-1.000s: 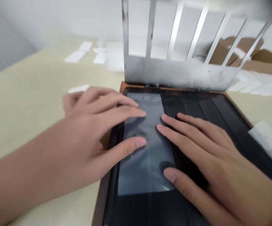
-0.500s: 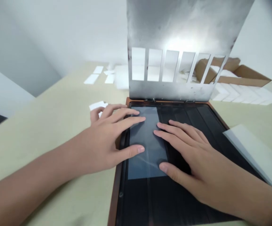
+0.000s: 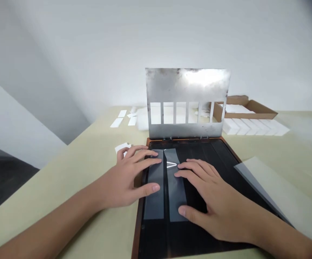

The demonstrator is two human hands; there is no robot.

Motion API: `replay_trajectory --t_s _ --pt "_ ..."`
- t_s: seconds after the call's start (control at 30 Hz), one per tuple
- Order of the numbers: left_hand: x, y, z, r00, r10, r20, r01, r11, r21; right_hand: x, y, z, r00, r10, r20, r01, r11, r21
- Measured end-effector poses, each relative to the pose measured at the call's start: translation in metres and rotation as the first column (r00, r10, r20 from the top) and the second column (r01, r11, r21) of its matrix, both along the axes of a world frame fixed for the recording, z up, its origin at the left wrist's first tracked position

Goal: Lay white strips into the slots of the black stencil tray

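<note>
Two clear film strips lie side by side on a black board (image 3: 204,153) with a brown wooden edge, a narrow dark gap between them. My left hand (image 3: 123,181) rests open, fingers spread, with fingertips and thumb on the left film strip (image 3: 153,207). My right hand (image 3: 220,203) is also open, its fingertips and thumb at the right edge of the right film strip (image 3: 176,194), which leans slightly and catches a bright reflection. Behind them a metal plate (image 3: 166,86) with a row of rectangular cutouts stands upright, hinged to the board's far edge.
A translucent sheet (image 3: 269,190) overlaps the board's right edge. At the back right, a cardboard box (image 3: 263,109) holds white pieces, with a row of white stacks (image 3: 253,127) before it. White cards (image 3: 116,122) lie at the back left; more white pieces (image 3: 122,146) lie beside my left hand.
What appeared as one wide film area now shows as two separate strips with a gap, the right one shifted and angled. The camera view has tilted up and back.
</note>
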State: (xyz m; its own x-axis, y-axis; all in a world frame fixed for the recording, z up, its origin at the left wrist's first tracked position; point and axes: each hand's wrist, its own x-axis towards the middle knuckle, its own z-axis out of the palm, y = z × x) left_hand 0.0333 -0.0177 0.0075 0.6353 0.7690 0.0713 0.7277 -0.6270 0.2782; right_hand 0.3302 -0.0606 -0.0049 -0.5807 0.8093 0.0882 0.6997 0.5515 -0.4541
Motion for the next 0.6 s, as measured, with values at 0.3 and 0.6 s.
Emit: replay_trajectory --t_s 0.3,0.6 --pt "-0.002 0.0 0.003 0.999 0.035 -0.001 -0.035 0.999 0.004 0.0 0.001 -0.008 1.0 0.011 0.0 -0.011 0.999 -0.034" --pt "-0.003 0.003 -0.009 0.988 0.151 -0.029 -0.147 0.982 0.122 -0.002 0.002 -0.01 0.999 -0.033 0.014 0.034 0.997 -0.073"
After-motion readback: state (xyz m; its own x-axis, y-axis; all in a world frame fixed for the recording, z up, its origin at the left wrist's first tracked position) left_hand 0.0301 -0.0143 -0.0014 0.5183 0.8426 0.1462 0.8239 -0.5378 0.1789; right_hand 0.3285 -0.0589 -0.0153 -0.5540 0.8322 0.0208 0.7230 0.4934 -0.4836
